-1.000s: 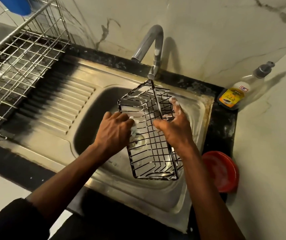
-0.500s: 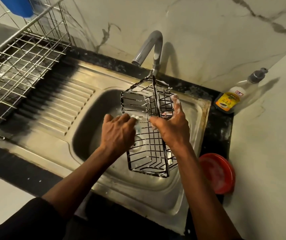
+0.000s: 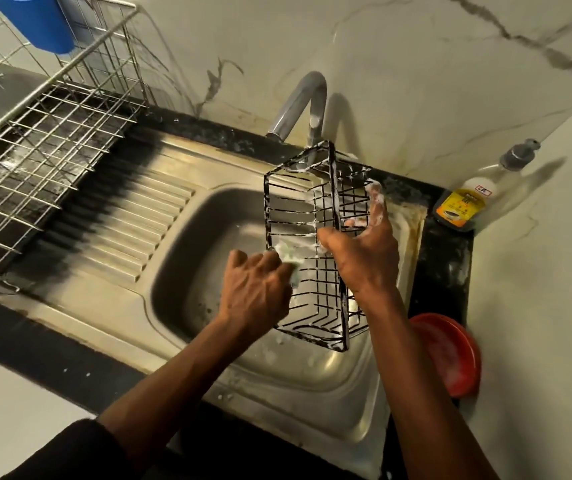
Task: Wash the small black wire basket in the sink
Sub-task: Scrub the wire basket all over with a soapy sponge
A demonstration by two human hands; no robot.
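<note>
The basket (image 3: 335,209) hangs tilted on end over the sink (image 3: 187,278), its top corner just under the tap (image 3: 303,105), with suds streaking the wires. The right hand (image 3: 364,252) grips its rim, thumb on one side and soapy fingers curled round the other. The left hand (image 3: 256,294) pinches a pale sponge (image 3: 289,256) against the basket's left wall. I'd call this the scrubbing step, with rinsing not yet done. Next, work the sponge along the other wires, then turn the basket, which needs a firm hold because soap makes it slippery.
</note>
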